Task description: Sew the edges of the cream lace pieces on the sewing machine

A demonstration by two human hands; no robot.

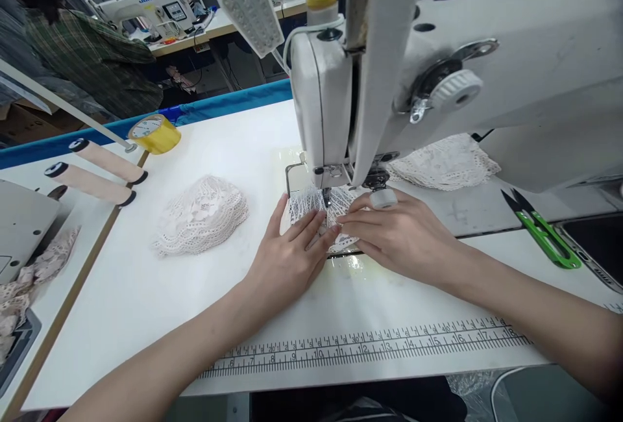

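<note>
A white lace piece [302, 204] lies under the needle and presser foot [327, 196] of a white sewing machine [321, 104]. My left hand [287, 253] rests on its near left part, fingers stretched out and spread. On the other side, my right hand [403, 234] has its fingers close together at the lace's right edge, pinching it near the needle. A white band shows at one of its fingers. The fingers hide part of the lace. To the left sits a pile of white lace [202, 214]; more lace [445, 162] lies behind the right hand, under the machine arm.
Green-handled thread snips [548, 237] lie at right beside a dark phone-like device [596, 243]. Two thread cones [92, 182] and a yellow tape roll [154, 134] are at left. A printed ruler [365, 347] runs along the front edge. Behind, a person [87, 58] sits near another machine [150, 10].
</note>
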